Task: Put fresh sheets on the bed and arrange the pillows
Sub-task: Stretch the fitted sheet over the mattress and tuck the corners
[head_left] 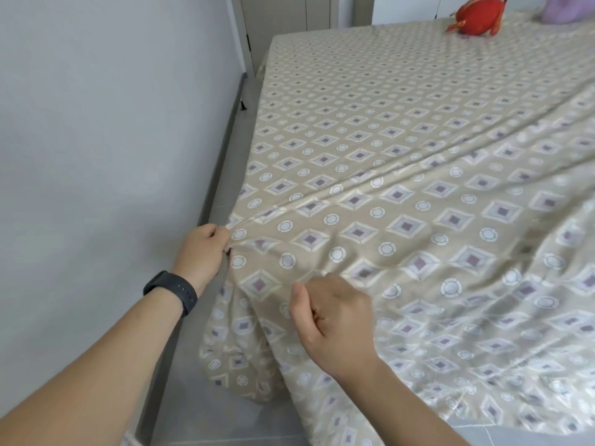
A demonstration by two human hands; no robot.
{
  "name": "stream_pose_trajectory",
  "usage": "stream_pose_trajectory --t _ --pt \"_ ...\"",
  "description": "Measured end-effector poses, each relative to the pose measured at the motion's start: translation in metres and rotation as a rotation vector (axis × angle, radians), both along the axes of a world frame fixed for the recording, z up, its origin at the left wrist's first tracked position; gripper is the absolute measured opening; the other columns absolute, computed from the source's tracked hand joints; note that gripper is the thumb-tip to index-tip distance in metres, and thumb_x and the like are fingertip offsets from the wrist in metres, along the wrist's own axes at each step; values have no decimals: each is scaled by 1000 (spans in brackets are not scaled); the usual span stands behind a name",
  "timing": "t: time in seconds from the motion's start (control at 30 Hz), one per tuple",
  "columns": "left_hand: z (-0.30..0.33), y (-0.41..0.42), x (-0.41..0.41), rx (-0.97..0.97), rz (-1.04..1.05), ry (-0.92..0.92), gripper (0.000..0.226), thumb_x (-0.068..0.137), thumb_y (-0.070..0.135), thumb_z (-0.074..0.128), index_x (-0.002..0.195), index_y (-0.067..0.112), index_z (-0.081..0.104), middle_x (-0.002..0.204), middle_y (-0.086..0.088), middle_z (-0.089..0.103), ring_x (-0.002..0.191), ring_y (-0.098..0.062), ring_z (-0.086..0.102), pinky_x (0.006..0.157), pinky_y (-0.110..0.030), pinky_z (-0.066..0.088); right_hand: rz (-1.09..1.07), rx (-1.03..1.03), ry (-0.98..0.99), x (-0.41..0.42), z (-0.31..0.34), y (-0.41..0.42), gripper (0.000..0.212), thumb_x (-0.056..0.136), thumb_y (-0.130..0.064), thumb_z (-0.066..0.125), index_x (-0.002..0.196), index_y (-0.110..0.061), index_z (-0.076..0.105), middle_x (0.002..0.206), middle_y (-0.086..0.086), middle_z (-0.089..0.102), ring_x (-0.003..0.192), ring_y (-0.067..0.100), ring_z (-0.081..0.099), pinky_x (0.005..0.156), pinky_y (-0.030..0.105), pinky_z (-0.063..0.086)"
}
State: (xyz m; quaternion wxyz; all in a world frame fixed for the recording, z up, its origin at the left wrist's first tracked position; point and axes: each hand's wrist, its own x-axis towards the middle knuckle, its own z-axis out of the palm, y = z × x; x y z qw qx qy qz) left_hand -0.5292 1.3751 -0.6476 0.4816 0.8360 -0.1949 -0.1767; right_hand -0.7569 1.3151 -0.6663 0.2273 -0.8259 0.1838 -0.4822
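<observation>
both hands [201, 249] [331, 320] pinching the patterned sheet [386, 175] at the bed corner

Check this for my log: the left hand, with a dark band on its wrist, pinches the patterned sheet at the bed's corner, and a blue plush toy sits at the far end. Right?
Not quite. The head view shows the plush toy is red, not blue. The rest stands: the left hand, dark band on its wrist, pinches the patterned sheet at the bed's corner.

A home bedroom: a bed [370, 101] spread with a beige diamond-patterned sheet [402, 194] stands beside a plain grey wall [106, 123], with closet doors [289, 14] beyond its far-left corner and a red plush toy [476, 14] near its far edge.
</observation>
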Motion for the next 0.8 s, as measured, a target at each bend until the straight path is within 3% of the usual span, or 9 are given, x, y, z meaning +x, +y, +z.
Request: stream_pose_trajectory --t 0.07,0.13,0.23,0.3,0.4,0.5,0.6,0.7,0.8 --pt "-2 -1 -2 1 8 -8 35 92 21 52 59 16 41 54 -2 38 55 -18 33 55 -30 24 -35 -99 72 -1 -1 -1 31 99 -22 54 69 -17 60 67 -7 52 62 17 43 58 33 37" --pt "-4 -2 -3 40 -4 -66 30 93 22 53 65 13 45 62 -8 40 60 -20 37 57 -30 27 -70 -153 197 -6 -2 -4 11 92 -26 62 95 -20 71 93 -7 63 81 20 54 74 36 41" --pt "3 -7 -10 102 -27 -319 21 91 22 57 75 10 50 69 -5 53 63 -21 47 56 -31 35 -132 -203 366 -20 -8 -9 30 87 -35 68 116 -26 69 115 -8 61 102 21 55 87 38 39" --pt "18 -14 -28 27 -111 -509 9 85 20 63 82 21 55 73 6 57 65 -15 54 59 -30 42 -180 -228 402 -31 -14 -13 30 87 -36 70 116 -28 68 116 -10 60 104 21 55 89 38 37" --pt "36 -22 -71 -81 -651 -607 12 83 20 69 84 28 60 73 9 55 67 -11 53 61 -26 44 -292 -253 345 -45 -22 -24 16 88 -32 74 103 -28 71 108 -10 62 97 22 56 85 39 36" --pt "32 -20 -107 43 -1063 -787 19 81 46 70 84 31 58 76 13 53 68 -6 50 61 -21 41 -357 -287 291 -61 -22 -36 7 90 -31 75 93 -26 71 101 -11 64 93 21 54 82 40 35" --pt "24 -18 -113 136 -1071 -1019 29 81 59 62 89 33 54 86 15 52 71 -8 53 60 -26 42 -402 -335 305 -75 -19 -51 2 93 -26 72 91 -25 72 97 -11 65 91 21 53 80 41 35" --pt "22 -17 -112 90 -993 -1078 13 89 34 66 95 28 58 90 13 54 63 -14 54 50 -28 39 -475 -342 326 -89 -20 -57 6 94 -20 71 90 -25 72 93 -10 65 84 21 54 80 40 33" --pt "21 -18 -116 56 -955 -1073 6 92 25 68 89 24 62 84 11 56 59 -16 55 46 -28 38 -502 -341 322 -94 -20 -60 16 93 -8 67 88 -23 70 87 -10 64 77 21 54 81 37 26"
